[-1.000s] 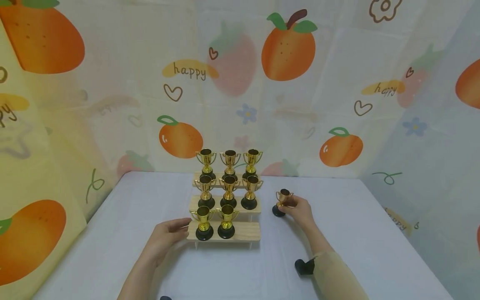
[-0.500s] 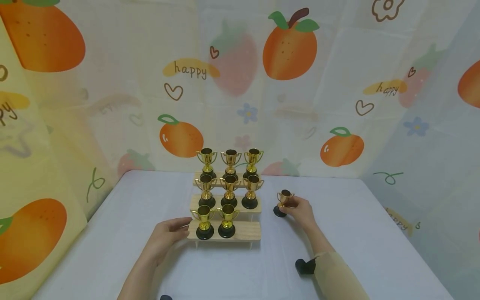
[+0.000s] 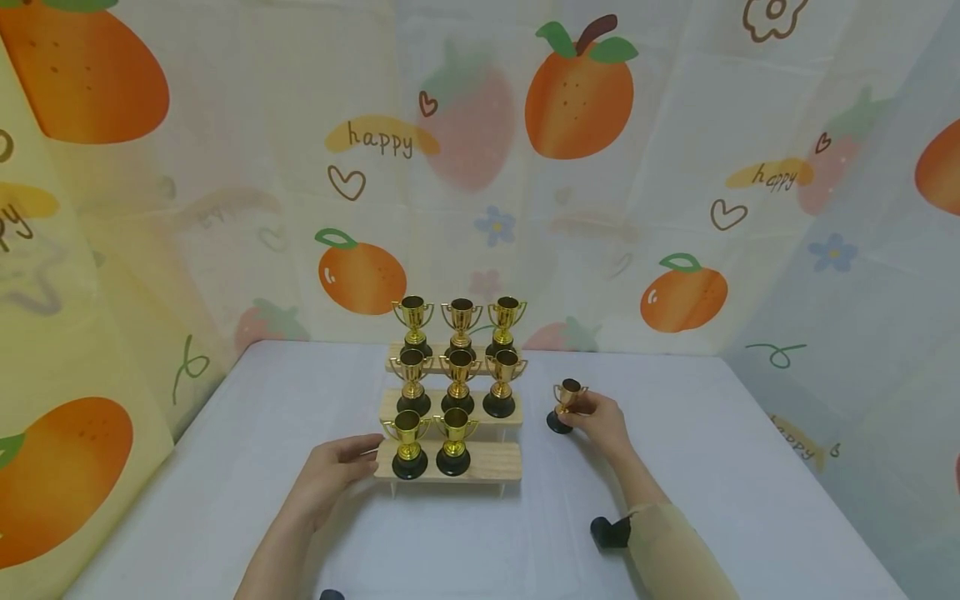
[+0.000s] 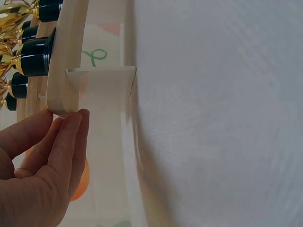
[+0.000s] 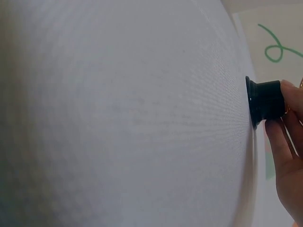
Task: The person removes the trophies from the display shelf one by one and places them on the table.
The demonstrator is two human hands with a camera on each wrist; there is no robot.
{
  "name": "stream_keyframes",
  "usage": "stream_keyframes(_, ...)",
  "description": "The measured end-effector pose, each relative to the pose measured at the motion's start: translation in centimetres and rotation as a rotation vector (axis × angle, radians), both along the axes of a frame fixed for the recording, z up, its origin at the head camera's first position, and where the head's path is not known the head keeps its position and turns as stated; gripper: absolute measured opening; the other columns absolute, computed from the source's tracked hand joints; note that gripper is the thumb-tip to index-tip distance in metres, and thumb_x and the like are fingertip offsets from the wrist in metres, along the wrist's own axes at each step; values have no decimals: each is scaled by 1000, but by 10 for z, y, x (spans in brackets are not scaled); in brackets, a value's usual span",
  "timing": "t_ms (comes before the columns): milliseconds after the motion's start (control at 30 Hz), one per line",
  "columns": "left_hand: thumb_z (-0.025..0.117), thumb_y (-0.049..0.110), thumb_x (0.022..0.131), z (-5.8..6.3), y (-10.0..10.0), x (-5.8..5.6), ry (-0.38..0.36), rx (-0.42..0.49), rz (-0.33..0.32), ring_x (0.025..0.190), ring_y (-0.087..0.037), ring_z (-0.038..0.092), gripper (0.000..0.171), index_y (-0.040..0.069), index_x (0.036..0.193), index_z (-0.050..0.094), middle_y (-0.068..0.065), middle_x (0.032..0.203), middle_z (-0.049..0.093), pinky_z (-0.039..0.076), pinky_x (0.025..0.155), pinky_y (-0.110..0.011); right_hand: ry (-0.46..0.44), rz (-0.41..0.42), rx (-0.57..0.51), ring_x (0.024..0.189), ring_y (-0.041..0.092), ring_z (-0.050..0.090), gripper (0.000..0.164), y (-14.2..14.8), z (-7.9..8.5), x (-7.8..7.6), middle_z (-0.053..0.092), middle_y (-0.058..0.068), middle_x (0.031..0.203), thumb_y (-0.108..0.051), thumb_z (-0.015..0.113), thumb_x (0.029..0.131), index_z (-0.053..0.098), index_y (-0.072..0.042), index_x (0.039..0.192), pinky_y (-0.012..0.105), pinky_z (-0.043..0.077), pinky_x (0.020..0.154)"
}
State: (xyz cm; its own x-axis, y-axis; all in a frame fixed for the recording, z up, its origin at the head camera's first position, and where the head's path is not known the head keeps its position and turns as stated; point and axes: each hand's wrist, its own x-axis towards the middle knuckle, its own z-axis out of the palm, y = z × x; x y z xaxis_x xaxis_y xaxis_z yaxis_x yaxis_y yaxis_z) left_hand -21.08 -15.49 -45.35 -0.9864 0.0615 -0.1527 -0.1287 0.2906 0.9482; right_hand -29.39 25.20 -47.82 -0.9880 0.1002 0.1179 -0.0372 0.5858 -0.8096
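Observation:
A small gold trophy cup point(image 3: 567, 394) on a black base stands upright right of a three-tier wooden display stand point(image 3: 493, 462). My right hand point(image 3: 605, 423) pinches this trophy by its lower part. In the right wrist view, its black base point(image 5: 268, 100) is right at the white cloth. My left hand point(image 3: 330, 473) holds the left end of the stand's front board point(image 4: 67, 56), fingertips point(image 4: 71, 122) and thumb at its edge. Two gold trophies point(image 3: 453, 450) occupy that front board, leaving bare wood at its right. The middle and back tiers carry three trophies each.
The white tablecloth point(image 3: 675, 417) spreads around the stand. Behind it hangs a fruit-printed backdrop point(image 3: 570, 225). Clear supports point(image 4: 104, 75) raise the front board off the table. A black object point(image 3: 609, 533) sits at the right sleeve's cuff.
Both hands stay where they were, the left on the stand and the right on the trophy. The whole view shifts only slightly.

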Motion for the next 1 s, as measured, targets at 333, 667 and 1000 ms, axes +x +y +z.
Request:
stream_keyframes(333,63,3,90,-1,0,-1,-5,-9,3,124,-36,62,45,-7,134,55,-28,137,58,57,99,-38,-8,-16,-18,111,34,69,28,0,1,0,75,18,109,-14,80,80,71,-3,105,41,55,95)
stream_keyframes(667,63,3,90,0,0,2,-2,-1,0,124,-36,62,46,-7,134,55,-28,137,58,57,97,-36,13,-64,-137,113,31,64,43,-2,7,4,71,17,116,-20,83,78,67,-7,115,43,52,104)
stream_keyframes(1000,63,5,90,3,0,3,-11,-10,-1,125,-36,62,46,-5,134,56,-26,137,59,55,101,-38,83,-106,-311,125,29,58,59,4,19,9,61,20,136,-17,82,80,58,-6,133,41,43,116)
